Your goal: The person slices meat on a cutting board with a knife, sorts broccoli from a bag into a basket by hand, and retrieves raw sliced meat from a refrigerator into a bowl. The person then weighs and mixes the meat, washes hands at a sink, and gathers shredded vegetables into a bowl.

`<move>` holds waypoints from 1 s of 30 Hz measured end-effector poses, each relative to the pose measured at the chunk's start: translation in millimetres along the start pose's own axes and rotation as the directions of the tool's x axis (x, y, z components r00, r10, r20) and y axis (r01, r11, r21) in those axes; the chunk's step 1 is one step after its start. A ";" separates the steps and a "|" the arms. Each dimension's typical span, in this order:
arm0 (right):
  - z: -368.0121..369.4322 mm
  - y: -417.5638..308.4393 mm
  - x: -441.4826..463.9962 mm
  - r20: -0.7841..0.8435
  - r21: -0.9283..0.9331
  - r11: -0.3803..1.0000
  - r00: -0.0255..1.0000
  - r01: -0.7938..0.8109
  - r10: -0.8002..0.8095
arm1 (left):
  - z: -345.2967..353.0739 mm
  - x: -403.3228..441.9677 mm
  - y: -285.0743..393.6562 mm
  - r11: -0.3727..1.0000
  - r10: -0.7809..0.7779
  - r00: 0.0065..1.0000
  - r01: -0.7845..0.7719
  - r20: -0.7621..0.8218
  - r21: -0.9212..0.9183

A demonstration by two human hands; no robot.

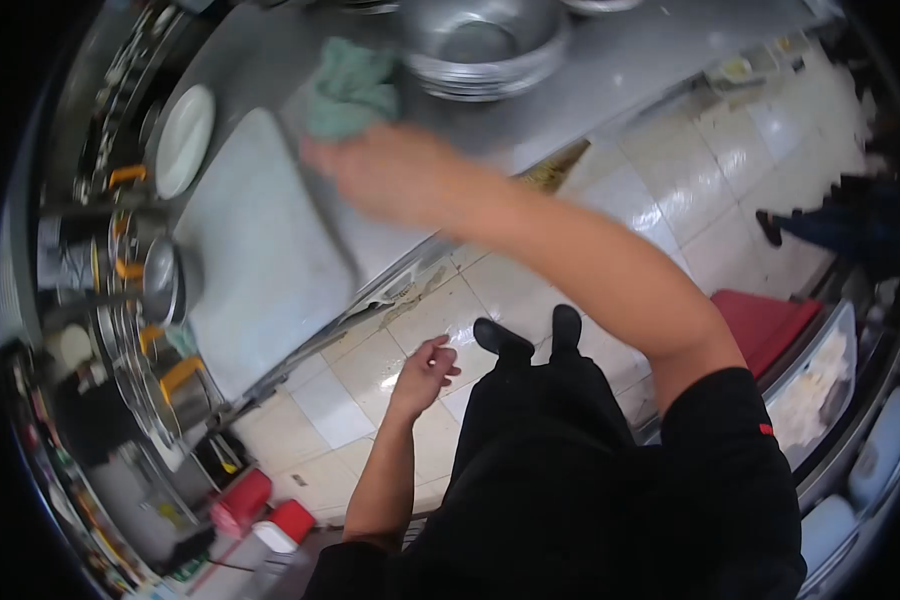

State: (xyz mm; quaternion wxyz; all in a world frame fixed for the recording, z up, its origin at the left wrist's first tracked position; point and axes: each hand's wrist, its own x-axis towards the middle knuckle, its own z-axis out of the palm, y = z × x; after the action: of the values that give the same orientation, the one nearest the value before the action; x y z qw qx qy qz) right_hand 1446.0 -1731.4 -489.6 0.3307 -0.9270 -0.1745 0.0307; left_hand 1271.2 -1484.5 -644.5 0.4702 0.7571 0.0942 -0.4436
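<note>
My right hand (385, 175) reaches over the steel table, blurred by motion. It grips the near edge of a crumpled green cloth (350, 88), which lies at the tabletop. Just to the left of that hand is a white cutting board (260, 245), and beyond the cloth to the right stands a stack of metal bowls (485, 50). My left hand (425, 375) hangs low in front of the table edge, above the tiled floor. Its fingers are loosely bent and apart, with nothing visible in them.
The steel table (610, 80) runs across the top. A white oval plate (184, 140) sits behind the board. Shelves with pans and orange-handled items line the left. At right are a red lid (770, 330) and a clear tub (820, 385). Another person's leg (830, 230) shows at far right.
</note>
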 end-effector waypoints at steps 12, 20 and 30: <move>208.0 230.2 -177.1 -0.599 -0.360 0.928 0.787 -0.100 -0.147 | -31.6 160.1 56.8 0.276 0.624 0.778 -0.126 -0.078 0.953; 251.2 208.5 -119.7 -0.658 -0.180 0.973 0.753 -0.147 -0.008 | -87.4 202.9 87.6 0.561 0.690 0.594 -0.079 -0.413 0.824; 213.7 174.3 -84.2 -0.352 0.048 0.999 0.936 0.005 0.012 | -151.0 300.6 136.5 0.744 0.467 0.678 0.047 -0.568 0.667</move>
State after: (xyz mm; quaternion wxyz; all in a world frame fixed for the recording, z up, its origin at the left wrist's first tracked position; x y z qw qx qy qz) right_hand 1383.2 -1757.3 -769.8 0.3788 -0.9096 -0.1100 -0.1309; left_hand 1612.7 -1520.7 -762.6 0.1648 0.9842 0.0175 -0.0624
